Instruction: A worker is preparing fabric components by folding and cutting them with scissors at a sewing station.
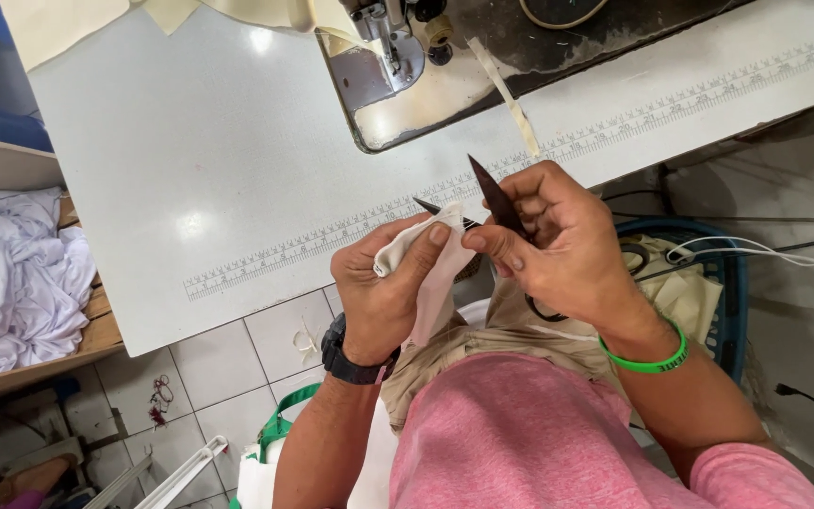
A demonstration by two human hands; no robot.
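Observation:
My left hand (383, 283) pinches a small piece of cream fabric (431, 273) between thumb and fingers, just below the table's front edge. My right hand (558, 245) grips a pair of dark scissors (494, 196); one pointed blade sticks up over the table, the other tip reaches toward the fabric. The two hands touch at the fingertips. A black watch sits on my left wrist and a green band on my right.
A white sewing table (190, 151) carries a printed ruler strip (332, 240) along its edge. The sewing machine (407, 57) stands at the back. White cloth (11, 273) is piled on a wooden shelf at left. A blue basket (723, 283) stands at right.

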